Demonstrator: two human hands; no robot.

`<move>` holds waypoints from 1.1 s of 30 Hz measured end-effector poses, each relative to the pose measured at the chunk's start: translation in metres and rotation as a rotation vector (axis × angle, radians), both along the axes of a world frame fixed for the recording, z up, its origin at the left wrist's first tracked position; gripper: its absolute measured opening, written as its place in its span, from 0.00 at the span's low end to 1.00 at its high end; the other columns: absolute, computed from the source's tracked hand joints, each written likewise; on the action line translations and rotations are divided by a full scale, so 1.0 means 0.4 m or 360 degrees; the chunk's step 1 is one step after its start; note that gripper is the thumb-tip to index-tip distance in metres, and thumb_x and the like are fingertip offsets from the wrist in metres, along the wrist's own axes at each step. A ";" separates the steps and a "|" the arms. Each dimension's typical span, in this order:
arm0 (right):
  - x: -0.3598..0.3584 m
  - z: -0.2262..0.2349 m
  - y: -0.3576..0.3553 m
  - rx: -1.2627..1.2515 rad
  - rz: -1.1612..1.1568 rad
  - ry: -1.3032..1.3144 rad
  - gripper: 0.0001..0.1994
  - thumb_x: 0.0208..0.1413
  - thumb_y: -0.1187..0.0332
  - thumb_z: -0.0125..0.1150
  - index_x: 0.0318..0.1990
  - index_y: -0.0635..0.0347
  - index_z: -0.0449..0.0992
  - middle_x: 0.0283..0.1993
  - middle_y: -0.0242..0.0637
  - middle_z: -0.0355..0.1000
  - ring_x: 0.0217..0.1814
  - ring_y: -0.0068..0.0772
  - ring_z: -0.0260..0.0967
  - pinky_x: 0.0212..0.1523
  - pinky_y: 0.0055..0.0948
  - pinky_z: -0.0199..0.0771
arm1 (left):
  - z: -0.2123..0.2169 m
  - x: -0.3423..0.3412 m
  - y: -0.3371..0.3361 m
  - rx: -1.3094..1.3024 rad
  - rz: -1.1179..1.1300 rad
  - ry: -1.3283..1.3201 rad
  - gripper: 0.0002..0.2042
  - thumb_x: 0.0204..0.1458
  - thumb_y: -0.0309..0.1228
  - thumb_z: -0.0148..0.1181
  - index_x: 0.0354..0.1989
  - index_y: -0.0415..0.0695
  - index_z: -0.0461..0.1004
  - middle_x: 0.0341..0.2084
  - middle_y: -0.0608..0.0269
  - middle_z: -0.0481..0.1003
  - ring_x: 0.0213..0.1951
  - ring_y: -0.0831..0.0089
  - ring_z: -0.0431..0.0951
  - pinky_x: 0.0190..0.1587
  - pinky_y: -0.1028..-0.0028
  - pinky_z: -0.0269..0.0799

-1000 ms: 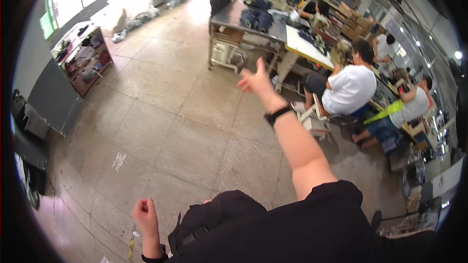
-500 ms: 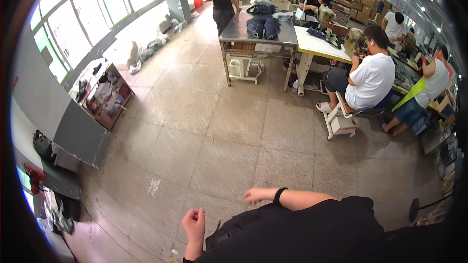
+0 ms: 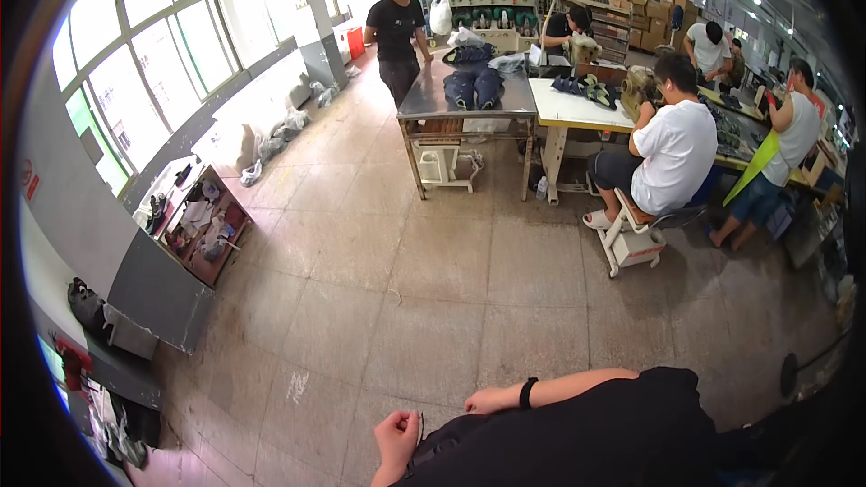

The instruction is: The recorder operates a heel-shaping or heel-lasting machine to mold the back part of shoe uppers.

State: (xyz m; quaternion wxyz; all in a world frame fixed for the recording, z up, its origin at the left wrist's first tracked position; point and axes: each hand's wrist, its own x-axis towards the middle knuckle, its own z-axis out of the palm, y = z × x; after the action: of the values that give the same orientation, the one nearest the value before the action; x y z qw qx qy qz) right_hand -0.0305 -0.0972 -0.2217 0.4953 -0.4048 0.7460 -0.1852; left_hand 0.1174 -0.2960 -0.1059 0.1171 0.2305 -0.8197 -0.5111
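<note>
At the bottom edge of my view, both hands sit against the black shirt (image 3: 577, 442) and neither holds anything I can make out. Left hand (image 3: 397, 440): curled narrow, fingers folded in, resting at the shirt's lower left edge; something thin may sit between the fingers, but I cannot tell. Right hand (image 3: 487, 400): lying across the front of the body, fingers partly closed and pointing left; whether it grips the cloth I cannot tell. A black wristband (image 3: 528, 392) sits on that wrist, the bare forearm running right along the shirt.

Floor: worn tiled floor (image 3: 433, 289), well apart from both hands.

Left side: low open cabinet (image 3: 194, 234) cluttered with small items, under a row of large windows (image 3: 153, 63).

Centre far: metal worktable (image 3: 465, 104) carrying dark blue shoe uppers (image 3: 474, 86); a person in black (image 3: 397, 32) stands just beside its left end. Adjoining it, a white-topped table (image 3: 568, 110) with more dark pieces.

Right: a person in a white shirt (image 3: 672, 153) seated on a small stool (image 3: 636, 239) at that table; further seated workers along a bench (image 3: 767, 162) behind.
</note>
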 end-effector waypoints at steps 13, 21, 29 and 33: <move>-0.030 -0.067 -0.010 -0.0084 -0.0057 -0.0036 0.21 0.60 0.52 0.53 0.51 0.58 0.76 0.46 0.43 0.77 0.46 0.44 0.75 0.46 0.40 0.72 | -0.036 0.012 -0.019 0.0217 -0.0039 -0.0007 0.05 0.52 0.29 0.64 0.33 0.41 0.78 0.20 0.70 0.74 0.24 0.86 0.70 0.27 0.81 0.65; -0.427 0.186 0.194 -0.1366 -0.1974 -0.1434 0.23 0.67 0.50 0.43 0.62 0.53 0.67 0.61 0.40 0.69 0.62 0.43 0.67 0.58 0.49 0.69 | 0.090 -0.068 -0.300 0.2426 0.0391 0.1011 0.42 0.53 0.65 0.49 0.73 0.62 0.44 0.72 0.63 0.48 0.72 0.59 0.45 0.66 0.43 0.44; -0.825 0.535 0.406 -0.3160 -0.2367 -0.1114 0.37 0.62 0.36 0.36 0.74 0.36 0.37 0.77 0.38 0.40 0.76 0.54 0.42 0.66 0.70 0.46 | 0.309 -0.200 -0.373 0.2018 0.0802 0.1421 0.38 0.58 0.61 0.42 0.73 0.57 0.41 0.71 0.53 0.50 0.72 0.51 0.47 0.68 0.36 0.35; -0.851 0.588 0.121 -0.2631 -0.1541 -0.1651 0.25 0.64 0.41 0.39 0.50 0.52 0.69 0.57 0.45 0.71 0.55 0.57 0.69 0.52 0.66 0.64 | 0.274 -0.216 -0.320 0.2160 0.0492 0.1265 0.40 0.58 0.61 0.44 0.74 0.59 0.38 0.71 0.53 0.48 0.70 0.43 0.49 0.66 0.36 0.47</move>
State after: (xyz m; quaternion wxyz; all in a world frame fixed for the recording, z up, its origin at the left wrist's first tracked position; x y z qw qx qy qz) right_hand -0.3709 -0.0488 0.0136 0.1990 -0.1486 0.1712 -0.9534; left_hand 0.0310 -0.4241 0.0037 0.3040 0.1630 -0.1856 -0.9201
